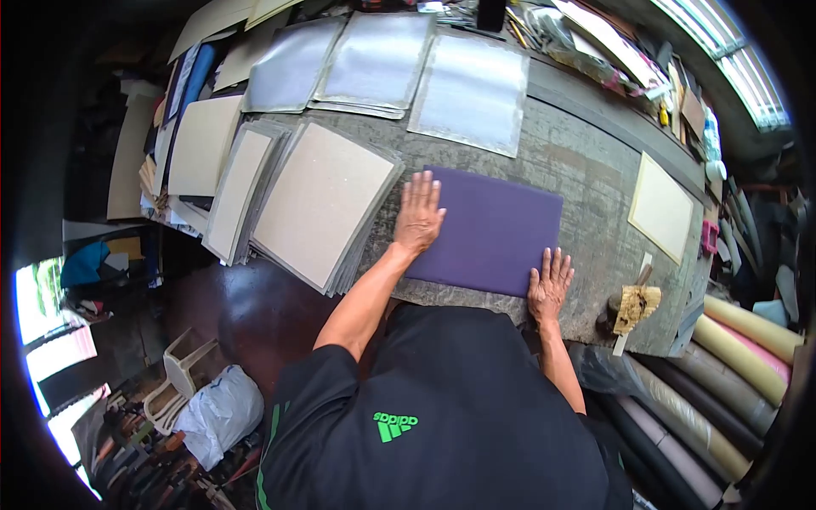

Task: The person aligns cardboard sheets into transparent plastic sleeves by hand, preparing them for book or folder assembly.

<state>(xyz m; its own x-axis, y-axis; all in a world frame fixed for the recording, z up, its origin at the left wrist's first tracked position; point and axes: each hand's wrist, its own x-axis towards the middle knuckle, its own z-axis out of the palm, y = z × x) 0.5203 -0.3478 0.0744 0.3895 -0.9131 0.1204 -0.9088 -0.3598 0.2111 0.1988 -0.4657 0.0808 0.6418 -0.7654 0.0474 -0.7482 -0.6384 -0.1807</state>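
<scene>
A flat purple sheet-covered panel (489,229) lies on the worn workbench (569,153) in front of me. My left hand (419,214) rests flat over its left edge, fingers stretched out and pointing away from me. At the panel's near right corner, my right hand (550,285) lies with its fingers spread, touching the edge. Neither hand grips anything. Just left of the panel is a stack of beige boards (319,204) with grey edges showing beneath.
Silvery sheets (467,89) lie along the bench's far side. A cream board (661,206) is at the right, near a glue-crusted pot with a brush (636,310). Rolls of material (739,357) lean at the lower right. A plastic chair (183,374) stands on the floor at left.
</scene>
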